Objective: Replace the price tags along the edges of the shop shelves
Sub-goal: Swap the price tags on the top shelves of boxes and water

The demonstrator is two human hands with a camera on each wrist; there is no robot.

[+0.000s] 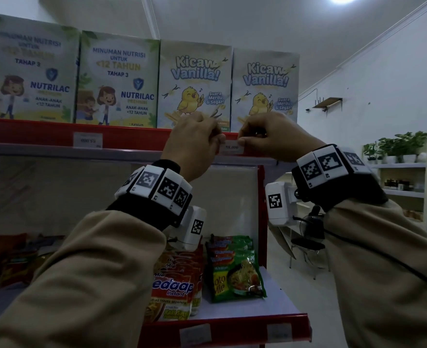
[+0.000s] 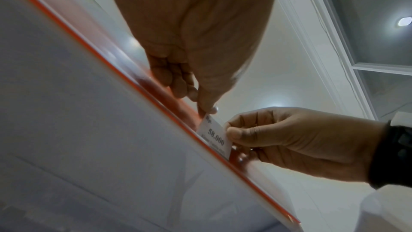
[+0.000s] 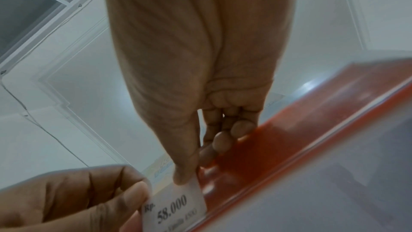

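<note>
A white price tag [image 1: 231,147] printed 58.000 sits at the red edge strip [image 1: 132,136] of the top shelf, below the Kicaw Vanilla boxes [image 1: 195,84]. My left hand [image 1: 218,141] pinches its left end and my right hand [image 1: 242,140] pinches its right end. In the left wrist view the tag [image 2: 215,135] stands with its lower edge in the strip [image 2: 156,84], the left hand [image 2: 207,108] at its top corner and the right hand [image 2: 234,133] on its side. In the right wrist view the right hand [image 3: 186,177] grips the tag [image 3: 176,205] from above, with the left hand [image 3: 133,197] beside it.
Another tag [image 1: 87,140] sits further left in the same strip, upside down. Nutrilac boxes [image 1: 117,79] stand on the top shelf. Noodle packets [image 1: 235,270] lie on the lower shelf, whose red edge carries two tags [image 1: 195,334]. An aisle with a chair [image 1: 308,244] lies to the right.
</note>
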